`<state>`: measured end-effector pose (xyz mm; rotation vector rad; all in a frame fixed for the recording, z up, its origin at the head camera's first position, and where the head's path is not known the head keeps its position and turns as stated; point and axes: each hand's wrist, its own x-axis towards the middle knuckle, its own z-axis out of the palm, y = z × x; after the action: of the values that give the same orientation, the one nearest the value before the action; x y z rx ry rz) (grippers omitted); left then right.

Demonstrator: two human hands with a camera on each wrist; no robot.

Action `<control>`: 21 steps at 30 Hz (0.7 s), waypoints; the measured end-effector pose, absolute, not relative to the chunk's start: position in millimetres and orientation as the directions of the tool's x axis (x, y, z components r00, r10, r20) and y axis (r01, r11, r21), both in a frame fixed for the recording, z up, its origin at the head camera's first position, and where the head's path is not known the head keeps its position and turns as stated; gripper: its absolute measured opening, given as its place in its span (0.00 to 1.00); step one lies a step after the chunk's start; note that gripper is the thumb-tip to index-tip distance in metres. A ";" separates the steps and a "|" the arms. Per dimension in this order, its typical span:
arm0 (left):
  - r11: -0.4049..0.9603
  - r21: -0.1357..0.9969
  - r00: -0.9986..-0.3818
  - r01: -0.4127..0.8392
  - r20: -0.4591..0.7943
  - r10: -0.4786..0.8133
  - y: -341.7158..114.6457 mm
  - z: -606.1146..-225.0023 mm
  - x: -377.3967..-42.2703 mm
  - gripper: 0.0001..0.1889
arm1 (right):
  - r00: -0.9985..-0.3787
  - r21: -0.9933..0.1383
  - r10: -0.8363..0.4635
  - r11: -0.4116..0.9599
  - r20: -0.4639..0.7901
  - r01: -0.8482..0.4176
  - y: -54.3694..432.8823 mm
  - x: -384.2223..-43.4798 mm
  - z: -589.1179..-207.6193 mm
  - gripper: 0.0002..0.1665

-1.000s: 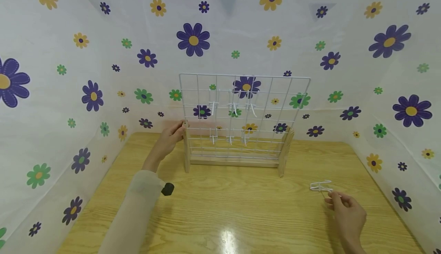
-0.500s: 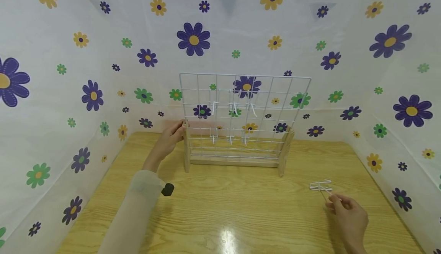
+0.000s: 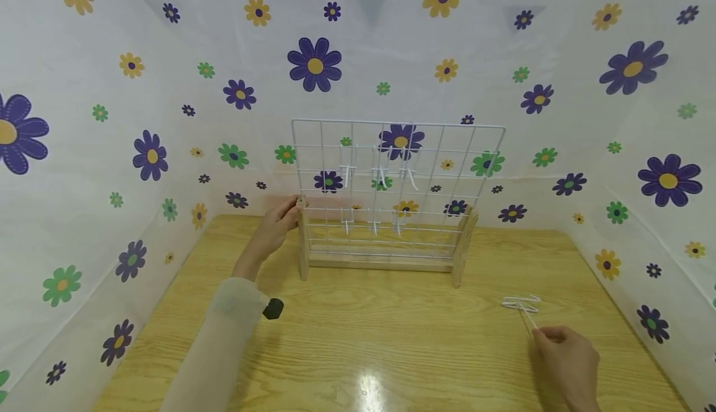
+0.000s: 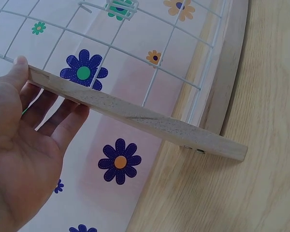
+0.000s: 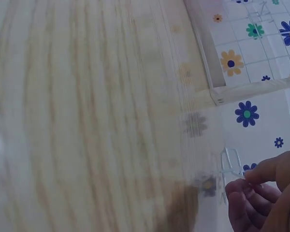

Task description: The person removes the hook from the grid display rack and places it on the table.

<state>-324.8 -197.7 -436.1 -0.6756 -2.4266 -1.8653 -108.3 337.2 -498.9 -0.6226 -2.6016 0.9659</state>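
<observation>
A white wire grid panel [image 3: 397,122] stands upright in a wooden stand [image 3: 380,265]. My left hand [image 3: 268,232] grips the stand's left upright [image 4: 135,113], thumb on one side and fingers on the other. Over to the right, my right hand [image 3: 569,362] pinches the prong of a white wire display hook [image 3: 527,317], its wider back frame pointing away from me above the table. The same hook [image 5: 222,169] shows beyond the fingertips in the right wrist view. Two rows of similar hooks hang on the grid, an upper row [image 3: 382,176] and a lower row [image 3: 373,225].
The wood-grain table [image 3: 358,325] carries the stand near its back. Flower-printed white sheeting [image 3: 386,45] rises behind and at both sides. A small dark object [image 3: 273,308] sits at the left sleeve's cuff [image 3: 240,291].
My right hand has shifted slightly toward me, its fingertips now farther back along the hook's prong, and the hook's angle has changed a little. The left hand and rack have stayed in place.
</observation>
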 end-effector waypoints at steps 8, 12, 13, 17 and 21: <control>0.208 0.919 -0.909 0.335 0.257 0.327 -196.7 -437.0 -324.9 0.29 | -0.909 -0.616 0.414 0.707 -0.039 0.349 342.1 -107.9 -494.8 0.21; 0.202 0.921 -0.910 0.332 0.257 0.324 -196.8 -438.0 -326.2 0.29 | -0.912 -0.589 0.398 0.714 -0.103 0.378 343.8 -107.3 -493.9 0.23; 0.200 0.922 -0.911 0.331 0.257 0.324 -196.8 -438.2 -326.5 0.29 | -0.910 -0.581 0.397 0.715 -0.119 0.389 344.2 -107.3 -493.7 0.23; 0.200 0.921 -0.910 0.334 0.259 0.324 -197.1 -438.4 -326.9 0.28 | -0.898 -0.545 0.407 0.720 -0.169 0.429 345.9 -107.5 -494.1 0.23; 0.203 0.919 -0.908 0.339 0.262 0.328 -197.6 -438.0 -326.7 0.28 | -0.900 -0.525 0.387 0.733 -0.201 0.433 348.1 -106.6 -496.2 0.24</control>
<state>-326.7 -197.6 -438.0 -0.6734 -2.4291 -1.8598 -106.6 348.1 -496.2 -0.7107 -2.9966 0.9390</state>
